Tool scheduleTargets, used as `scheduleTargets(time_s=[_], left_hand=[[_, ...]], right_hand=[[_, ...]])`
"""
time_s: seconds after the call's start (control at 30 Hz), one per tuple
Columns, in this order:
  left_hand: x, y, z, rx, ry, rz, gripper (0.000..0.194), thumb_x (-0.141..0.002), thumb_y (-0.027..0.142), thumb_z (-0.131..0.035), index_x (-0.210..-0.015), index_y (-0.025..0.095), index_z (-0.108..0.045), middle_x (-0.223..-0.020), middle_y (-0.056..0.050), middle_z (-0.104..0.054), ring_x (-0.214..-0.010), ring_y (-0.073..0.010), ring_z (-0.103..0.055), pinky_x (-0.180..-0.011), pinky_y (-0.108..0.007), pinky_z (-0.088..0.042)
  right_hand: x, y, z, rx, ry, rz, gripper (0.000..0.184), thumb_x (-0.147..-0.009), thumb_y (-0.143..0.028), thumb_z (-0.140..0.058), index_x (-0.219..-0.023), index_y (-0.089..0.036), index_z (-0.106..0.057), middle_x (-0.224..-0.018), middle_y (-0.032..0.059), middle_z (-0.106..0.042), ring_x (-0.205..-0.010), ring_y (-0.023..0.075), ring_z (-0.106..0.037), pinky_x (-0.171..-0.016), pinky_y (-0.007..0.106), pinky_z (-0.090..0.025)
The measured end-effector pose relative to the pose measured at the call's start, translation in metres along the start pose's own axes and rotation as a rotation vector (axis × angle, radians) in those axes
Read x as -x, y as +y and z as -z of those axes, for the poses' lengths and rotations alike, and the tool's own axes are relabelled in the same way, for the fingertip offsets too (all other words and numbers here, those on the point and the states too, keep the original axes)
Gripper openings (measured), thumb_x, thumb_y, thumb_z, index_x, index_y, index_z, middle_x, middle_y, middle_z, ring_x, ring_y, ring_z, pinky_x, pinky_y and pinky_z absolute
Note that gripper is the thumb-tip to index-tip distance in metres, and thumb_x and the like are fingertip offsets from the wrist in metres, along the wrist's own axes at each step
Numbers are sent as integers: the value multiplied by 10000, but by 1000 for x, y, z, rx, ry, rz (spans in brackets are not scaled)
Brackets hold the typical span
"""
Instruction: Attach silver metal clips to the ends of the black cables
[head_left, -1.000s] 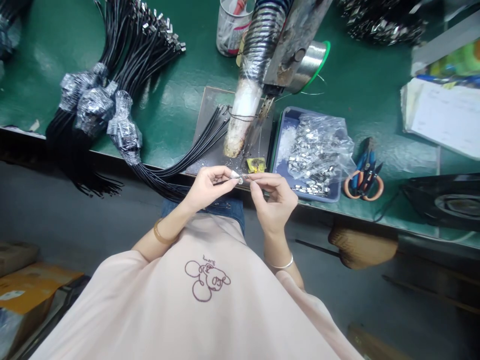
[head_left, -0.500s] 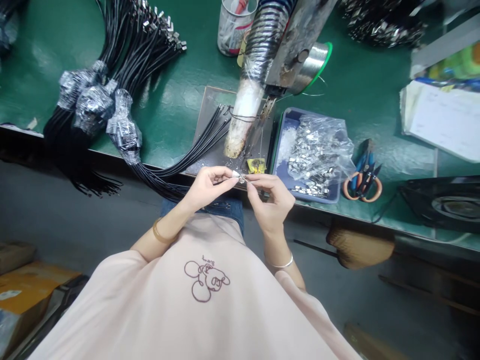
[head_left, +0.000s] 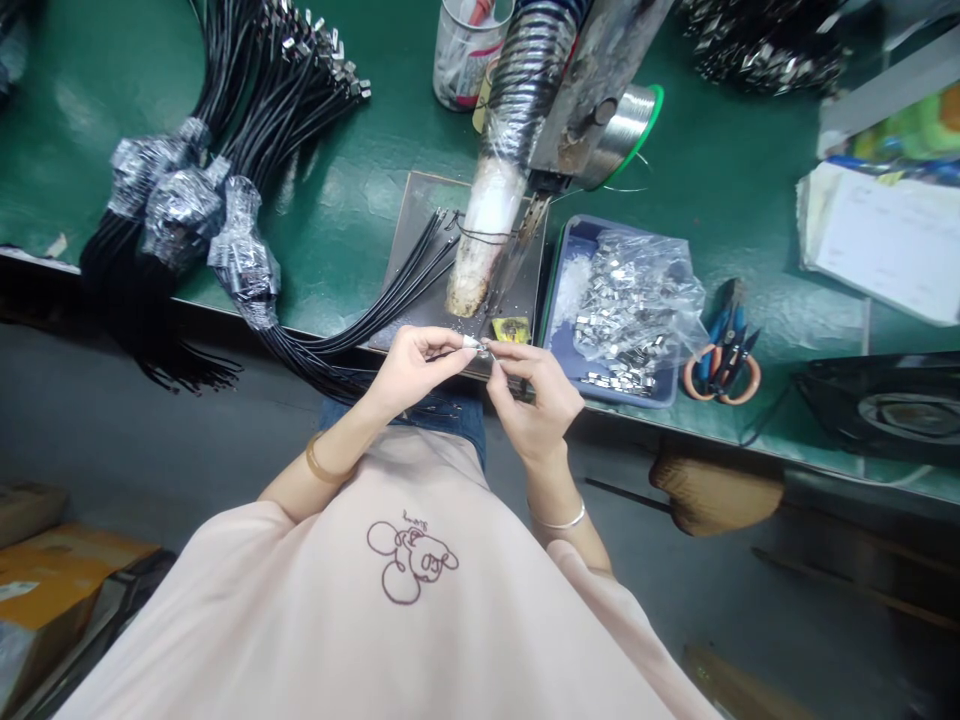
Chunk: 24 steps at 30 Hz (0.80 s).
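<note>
My left hand (head_left: 414, 367) pinches the end of a thin black cable, tipped with a small silver metal connector (head_left: 472, 344), just in front of the bench edge. My right hand (head_left: 534, 395) meets it from the right, fingers pinched on the same small metal piece. Both hands touch at the fingertips. A fan of loose black cables (head_left: 390, 295) runs from my lap up onto a grey metal plate (head_left: 420, 215). A blue tray (head_left: 564, 262) at the right holds a clear bag of silver metal connectors (head_left: 634, 305).
A foil-wrapped fume hose and a soldering fixture (head_left: 517, 130) hang over the plate, with a solder spool (head_left: 630, 120) beside them. Bundled black cables (head_left: 217, 150) lie far left. Cutters (head_left: 724, 345) rest right of the tray. A plastic cup (head_left: 461, 50) stands behind. Papers (head_left: 885, 235) lie far right.
Both hands have shifted slightly left and up toward the plate edge, still pinched together on the connector. Everything else stays as it was.
</note>
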<state>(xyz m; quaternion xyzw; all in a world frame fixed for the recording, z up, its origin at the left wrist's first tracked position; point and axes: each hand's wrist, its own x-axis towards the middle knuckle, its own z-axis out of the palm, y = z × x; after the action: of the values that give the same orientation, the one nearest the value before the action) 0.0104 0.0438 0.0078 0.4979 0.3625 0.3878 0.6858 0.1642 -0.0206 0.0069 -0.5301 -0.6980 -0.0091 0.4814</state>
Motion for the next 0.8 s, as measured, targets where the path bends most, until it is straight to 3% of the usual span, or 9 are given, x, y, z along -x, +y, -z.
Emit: scheduleTargets(time_s=[0.27,0.8], left_hand=[[-6,-2,-2,74,39,38,259,-652,344,-866,-729,132,-739,-713,-26,-739,-637,-105,-640,-658,-225,-532],[-7,3,-1,71,53,57,271,-651,348,-865,-758,130,-744,-751,-37,-742,-697,-130,-658,-697,-261,-532]], right_hand=[[-6,1,-2,7,3,12,179,-871,-61,-640,-842,-228,-583,-925,50,-783,-854,174,-765,-738,313,-627],[-13,-2,2,11,-53,-40,145,-880,-103,-649,-822,-232,-620,-948,40,-783,-870,190,-760,-772,355,-630]])
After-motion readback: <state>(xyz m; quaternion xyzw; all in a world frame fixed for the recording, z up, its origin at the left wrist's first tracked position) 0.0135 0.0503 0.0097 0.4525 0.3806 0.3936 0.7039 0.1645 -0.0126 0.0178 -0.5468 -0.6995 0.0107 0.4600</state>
